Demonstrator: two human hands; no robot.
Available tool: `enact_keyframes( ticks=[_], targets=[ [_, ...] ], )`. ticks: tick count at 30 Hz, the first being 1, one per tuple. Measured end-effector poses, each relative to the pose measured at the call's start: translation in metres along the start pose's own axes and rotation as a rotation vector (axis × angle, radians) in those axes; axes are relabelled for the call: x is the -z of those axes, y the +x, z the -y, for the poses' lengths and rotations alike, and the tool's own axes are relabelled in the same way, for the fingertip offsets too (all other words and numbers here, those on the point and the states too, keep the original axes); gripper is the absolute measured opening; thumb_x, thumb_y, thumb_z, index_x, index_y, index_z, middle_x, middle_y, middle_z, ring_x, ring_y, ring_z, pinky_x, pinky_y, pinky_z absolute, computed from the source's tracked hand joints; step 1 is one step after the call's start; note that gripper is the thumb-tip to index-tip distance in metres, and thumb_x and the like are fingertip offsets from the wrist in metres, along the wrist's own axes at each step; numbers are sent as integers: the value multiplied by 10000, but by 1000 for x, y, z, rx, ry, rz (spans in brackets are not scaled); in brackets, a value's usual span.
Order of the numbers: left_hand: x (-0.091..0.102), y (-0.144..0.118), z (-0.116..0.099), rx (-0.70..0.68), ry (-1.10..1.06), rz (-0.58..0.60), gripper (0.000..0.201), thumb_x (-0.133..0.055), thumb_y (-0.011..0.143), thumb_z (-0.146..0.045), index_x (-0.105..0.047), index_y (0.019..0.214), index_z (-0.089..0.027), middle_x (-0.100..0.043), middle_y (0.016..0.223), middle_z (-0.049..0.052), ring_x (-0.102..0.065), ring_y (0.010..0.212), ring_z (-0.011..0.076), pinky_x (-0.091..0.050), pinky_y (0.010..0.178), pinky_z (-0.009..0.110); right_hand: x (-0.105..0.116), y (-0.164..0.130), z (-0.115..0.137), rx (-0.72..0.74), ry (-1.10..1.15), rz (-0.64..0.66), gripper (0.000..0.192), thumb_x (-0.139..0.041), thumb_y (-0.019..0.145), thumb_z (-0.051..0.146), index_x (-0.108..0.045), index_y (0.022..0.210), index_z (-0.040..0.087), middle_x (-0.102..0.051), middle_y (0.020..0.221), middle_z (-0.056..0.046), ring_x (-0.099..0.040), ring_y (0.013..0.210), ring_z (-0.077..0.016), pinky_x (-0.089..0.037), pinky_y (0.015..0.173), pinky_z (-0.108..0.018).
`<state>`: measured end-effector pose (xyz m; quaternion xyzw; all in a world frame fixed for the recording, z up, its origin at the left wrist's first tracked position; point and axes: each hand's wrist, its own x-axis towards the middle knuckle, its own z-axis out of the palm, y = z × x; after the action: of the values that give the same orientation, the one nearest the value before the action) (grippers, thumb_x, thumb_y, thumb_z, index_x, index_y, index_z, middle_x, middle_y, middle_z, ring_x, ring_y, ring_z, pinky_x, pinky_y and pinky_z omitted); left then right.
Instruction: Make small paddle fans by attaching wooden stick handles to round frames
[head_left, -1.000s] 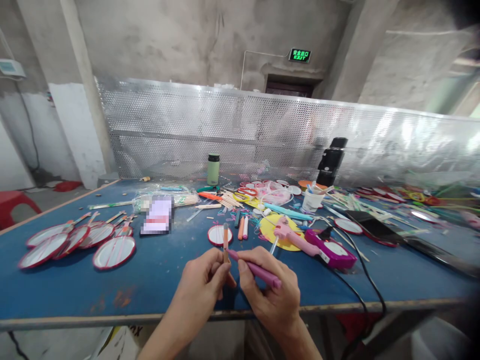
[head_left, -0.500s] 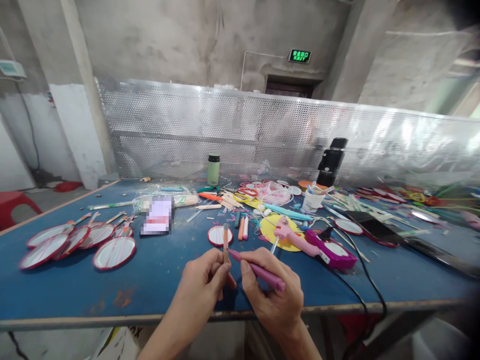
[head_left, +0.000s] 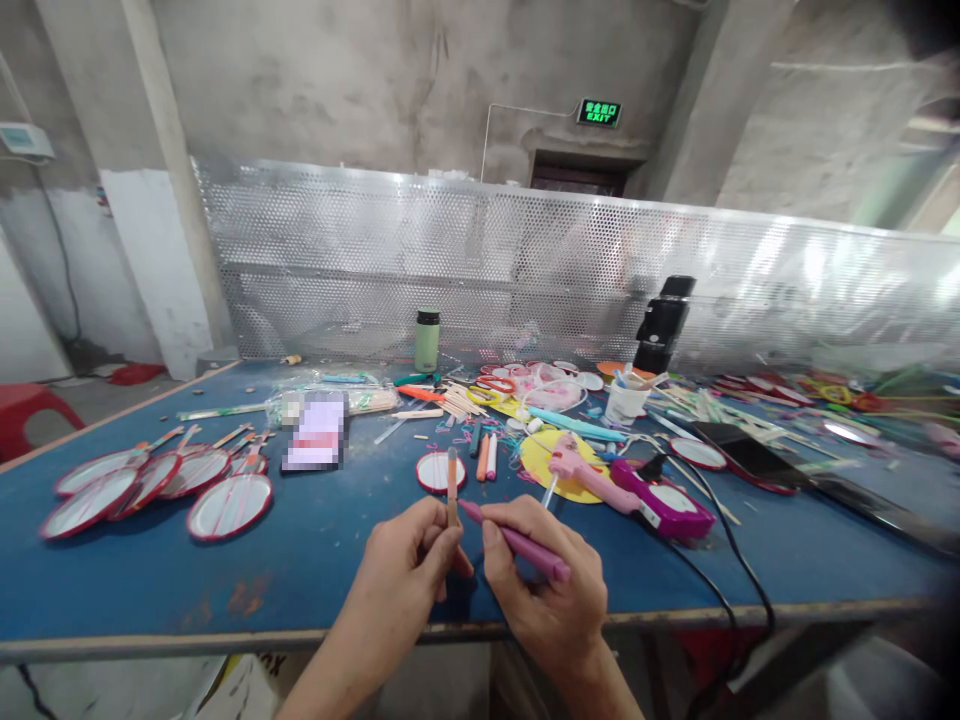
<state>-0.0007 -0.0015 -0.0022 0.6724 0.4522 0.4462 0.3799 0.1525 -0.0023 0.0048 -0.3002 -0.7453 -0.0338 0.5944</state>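
Observation:
Between the thumb and fingers of my left hand (head_left: 405,565) stands a wooden craft stick (head_left: 452,478), held upright with orange colouring on its upper part. A reddish-orange strip (head_left: 463,563) sticks out below those fingers; whether it belongs to the same stick I cannot tell. My right hand (head_left: 551,590) grips a pinkish-purple marker (head_left: 532,550) like a pen, its tip at or very close to the stick's side. Just behind the stick lies a small white disc with a red rim (head_left: 431,474). Two more markers, orange (head_left: 482,458) and pink (head_left: 491,458), lie beside it.
Several red-rimmed white discs with sticks (head_left: 229,507) lie at left, near a phone (head_left: 315,432). A pink glue gun (head_left: 592,475) rests on a yellow disc, by a purple device (head_left: 667,505) with black cables. Behind are a white cup (head_left: 625,405), green bottle (head_left: 427,343) and black flask (head_left: 661,330).

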Motion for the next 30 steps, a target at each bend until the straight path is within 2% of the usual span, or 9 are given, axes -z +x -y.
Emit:
enact_keyframes(
  ticks=[30],
  targets=[
    [-1,0,-2,5,-12,3,310,-494,937,-408,-557,719,-196,-543,554,-45,-481,513,122,-342,532,222,1,2,2,17,2,2,153,-577,852,84,-661,914,196,-670,700,12,-600,567,-103,-471,551,-215]
  ],
)
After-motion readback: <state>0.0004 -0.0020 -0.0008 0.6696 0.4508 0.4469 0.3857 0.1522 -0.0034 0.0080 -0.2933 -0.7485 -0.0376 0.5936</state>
